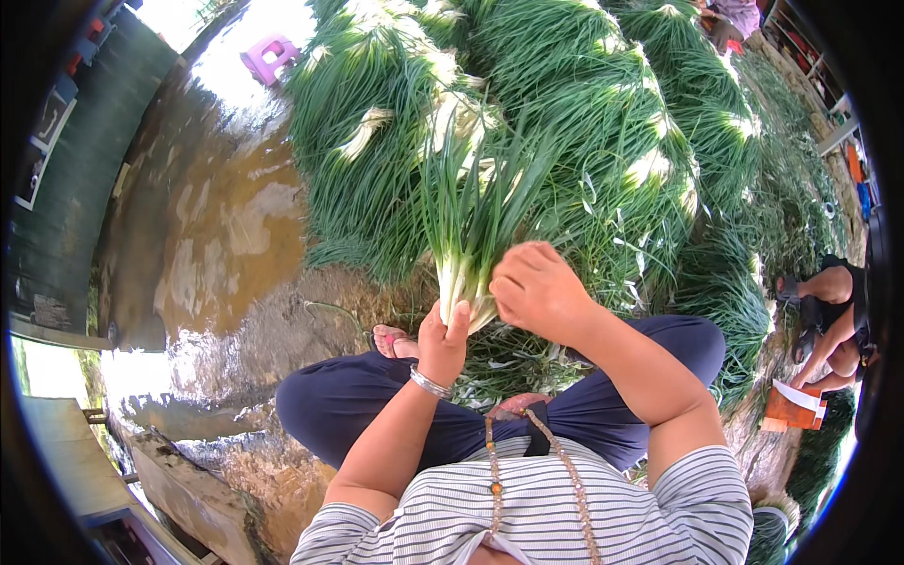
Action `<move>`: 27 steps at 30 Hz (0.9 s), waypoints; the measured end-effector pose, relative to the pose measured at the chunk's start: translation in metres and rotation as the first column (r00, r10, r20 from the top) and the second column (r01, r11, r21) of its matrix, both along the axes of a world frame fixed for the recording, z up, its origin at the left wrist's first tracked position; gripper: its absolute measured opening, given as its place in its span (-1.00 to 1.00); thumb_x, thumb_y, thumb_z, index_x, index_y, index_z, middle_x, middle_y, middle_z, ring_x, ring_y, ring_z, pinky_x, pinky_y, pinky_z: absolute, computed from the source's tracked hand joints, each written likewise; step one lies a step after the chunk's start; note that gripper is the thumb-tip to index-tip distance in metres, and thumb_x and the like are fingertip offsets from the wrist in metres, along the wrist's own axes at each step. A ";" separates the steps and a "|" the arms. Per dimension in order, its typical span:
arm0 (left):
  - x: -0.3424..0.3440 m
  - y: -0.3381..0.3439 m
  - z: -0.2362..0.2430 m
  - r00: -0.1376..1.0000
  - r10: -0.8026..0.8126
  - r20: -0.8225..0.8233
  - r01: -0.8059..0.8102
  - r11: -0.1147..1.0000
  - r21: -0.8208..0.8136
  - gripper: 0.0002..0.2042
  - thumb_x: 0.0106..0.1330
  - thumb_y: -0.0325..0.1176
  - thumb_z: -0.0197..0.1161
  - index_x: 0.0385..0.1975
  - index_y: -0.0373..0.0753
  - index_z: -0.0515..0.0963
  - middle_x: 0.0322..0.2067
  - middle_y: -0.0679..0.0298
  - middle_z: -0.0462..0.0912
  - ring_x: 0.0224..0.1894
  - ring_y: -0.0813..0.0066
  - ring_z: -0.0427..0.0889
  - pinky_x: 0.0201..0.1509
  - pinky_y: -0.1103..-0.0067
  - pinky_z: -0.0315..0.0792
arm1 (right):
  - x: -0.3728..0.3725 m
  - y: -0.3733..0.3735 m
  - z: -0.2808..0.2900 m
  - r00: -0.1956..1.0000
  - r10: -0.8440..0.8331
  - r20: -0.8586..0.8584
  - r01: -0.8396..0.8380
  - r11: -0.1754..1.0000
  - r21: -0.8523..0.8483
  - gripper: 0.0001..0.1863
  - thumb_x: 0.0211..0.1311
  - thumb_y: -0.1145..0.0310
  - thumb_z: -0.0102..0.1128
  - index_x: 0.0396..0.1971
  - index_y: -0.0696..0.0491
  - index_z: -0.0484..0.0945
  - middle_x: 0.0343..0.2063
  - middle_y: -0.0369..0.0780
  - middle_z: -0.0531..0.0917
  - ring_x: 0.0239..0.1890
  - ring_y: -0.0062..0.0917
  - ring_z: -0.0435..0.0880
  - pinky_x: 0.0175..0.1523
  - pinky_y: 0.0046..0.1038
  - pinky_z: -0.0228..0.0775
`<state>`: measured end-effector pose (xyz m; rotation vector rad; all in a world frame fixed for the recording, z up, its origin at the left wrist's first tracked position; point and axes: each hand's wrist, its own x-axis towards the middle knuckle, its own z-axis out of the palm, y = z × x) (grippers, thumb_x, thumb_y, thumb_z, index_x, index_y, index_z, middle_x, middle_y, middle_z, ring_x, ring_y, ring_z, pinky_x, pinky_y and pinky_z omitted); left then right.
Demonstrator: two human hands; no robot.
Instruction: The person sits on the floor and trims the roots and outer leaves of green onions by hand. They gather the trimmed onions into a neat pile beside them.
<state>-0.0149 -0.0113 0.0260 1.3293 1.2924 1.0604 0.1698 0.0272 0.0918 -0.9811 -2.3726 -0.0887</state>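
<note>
A bunch of green onions [456, 273] stands upright before me, its white stems low and its green leaves fanning upward. My left hand [443, 341], with a silver bangle at the wrist, is closed round the white lower ends, thumb in front. Against the right side of the stems, my right hand [539, 290] is closed with its fingers curled in. What those fingers pinch is hidden behind the knuckles. Just beyond the bunch lies a big heap of green onions [367, 202], with more bundles [565, 104] spread to the right.
Loose leaf scraps [516, 365] lie on the ground between my legs. Wet brown floor [217, 226] stretches to the left, with a pink stool [269, 59] at the far side. On the right, a person [833, 330] reaches toward an orange box [794, 407]. Another person [734, 17] is at the far right.
</note>
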 end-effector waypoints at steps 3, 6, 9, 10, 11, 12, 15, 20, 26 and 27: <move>0.002 0.005 0.003 0.996 0.043 -0.076 -0.032 0.990 0.136 -0.70 0.34 -0.18 0.09 -0.25 -0.35 0.48 -0.55 0.25 0.54 -0.53 0.50 0.45 -0.42 0.57 0.36 | -0.003 -0.002 -0.010 0.994 -0.066 0.082 0.072 0.994 -0.079 -0.81 -0.12 0.34 0.29 -0.44 -0.05 0.51 -0.49 -0.34 0.53 -0.28 -0.43 0.51 -0.09 -0.40 0.34; -0.001 0.007 0.004 0.993 0.022 -0.117 -0.007 0.992 0.127 -0.72 0.33 -0.21 0.09 -0.25 -0.36 0.48 -0.53 0.18 0.58 -0.53 0.42 0.50 -0.40 0.52 0.40 | 0.001 0.004 -0.011 0.997 -0.057 0.059 0.066 0.983 -0.172 -0.80 -0.11 0.31 0.29 -0.42 -0.06 0.52 -0.48 -0.36 0.53 -0.28 -0.44 0.51 -0.10 -0.40 0.33; -0.003 0.006 0.002 0.997 0.015 -0.078 -0.005 0.992 0.124 -0.72 0.33 -0.21 0.08 -0.25 -0.36 0.48 -0.55 0.18 0.57 -0.54 0.39 0.52 -0.40 0.51 0.40 | 0.003 0.010 -0.007 0.998 -0.011 0.054 0.020 0.988 -0.151 -0.80 -0.17 0.29 0.29 -0.45 -0.05 0.53 -0.50 -0.35 0.50 -0.27 -0.45 0.51 -0.11 -0.40 0.33; -0.003 0.007 0.002 0.995 0.026 -0.098 -0.014 0.993 0.116 -0.71 0.33 -0.20 0.09 -0.26 -0.36 0.48 -0.55 0.16 0.57 -0.54 0.35 0.53 -0.41 0.50 0.40 | 0.003 0.011 -0.006 0.999 0.006 0.051 0.001 0.990 -0.144 -0.80 -0.18 0.29 0.29 -0.47 -0.04 0.53 -0.50 -0.35 0.49 -0.27 -0.45 0.50 -0.11 -0.40 0.33; -0.002 0.008 0.001 0.992 0.037 -0.118 -0.024 0.994 0.107 -0.71 0.33 -0.20 0.09 -0.27 -0.36 0.48 -0.56 0.14 0.57 -0.55 0.32 0.54 -0.42 0.48 0.40 | 0.001 0.010 -0.004 0.998 0.032 0.060 -0.026 0.994 -0.103 -0.81 -0.19 0.31 0.28 -0.49 -0.02 0.51 -0.52 -0.34 0.48 -0.28 -0.45 0.49 -0.12 -0.39 0.33; -0.001 0.010 0.000 0.989 0.047 -0.137 -0.034 0.995 0.099 -0.71 0.33 -0.19 0.09 -0.28 -0.36 0.48 -0.56 0.13 0.57 -0.56 0.29 0.55 -0.43 0.47 0.41 | -0.003 0.008 0.000 0.996 0.058 0.070 -0.054 0.997 -0.062 -0.81 -0.20 0.33 0.27 -0.51 -0.01 0.50 -0.53 -0.34 0.46 -0.30 -0.45 0.48 -0.14 -0.38 0.33; 0.003 0.013 -0.003 0.979 0.022 -0.202 -0.009 0.998 0.062 -0.70 0.33 -0.18 0.09 -0.31 -0.36 0.47 -0.58 0.09 0.56 -0.57 0.18 0.55 -0.46 0.43 0.40 | -0.018 -0.015 -0.001 0.993 0.056 0.107 -0.025 0.963 -0.270 -0.87 -0.16 0.35 0.14 -0.56 0.04 0.44 -0.58 -0.25 0.47 -0.46 -0.35 0.54 -0.28 -0.35 0.41; -0.003 0.013 -0.010 0.981 0.039 -0.189 0.017 0.958 0.285 -0.64 0.37 -0.11 -0.01 -0.27 -0.37 0.46 -0.57 0.07 0.56 -0.54 0.12 0.58 -0.45 0.42 0.42 | -0.019 -0.015 0.007 0.985 -0.103 0.140 0.173 0.660 -0.731 -0.59 0.23 0.04 0.02 -0.46 0.15 0.46 -0.64 -0.03 0.60 -0.51 -0.11 0.62 -0.40 -0.17 0.45; -0.002 0.010 -0.010 0.995 0.042 -0.090 -0.015 0.960 0.281 -0.51 0.41 0.01 -0.16 -0.18 -0.38 0.46 -0.50 0.08 0.57 -0.50 0.17 0.56 -0.41 0.43 0.40 | -0.018 -0.008 -0.002 0.997 0.042 -0.072 -0.083 0.553 -0.829 -0.64 0.28 0.13 -0.04 -0.43 0.16 0.46 -0.53 -0.01 0.60 -0.45 -0.10 0.60 -0.33 -0.21 0.43; -0.002 0.010 -0.011 0.996 0.019 -0.086 0.003 0.968 0.249 -0.51 0.41 0.01 -0.16 -0.18 -0.38 0.46 -0.51 0.08 0.56 -0.50 0.17 0.56 -0.42 0.43 0.39 | -0.018 -0.007 0.001 0.989 0.108 -0.104 -0.145 0.519 -0.842 -0.67 0.28 0.16 -0.04 -0.44 0.16 0.47 -0.51 -0.02 0.61 -0.43 -0.11 0.60 -0.32 -0.23 0.42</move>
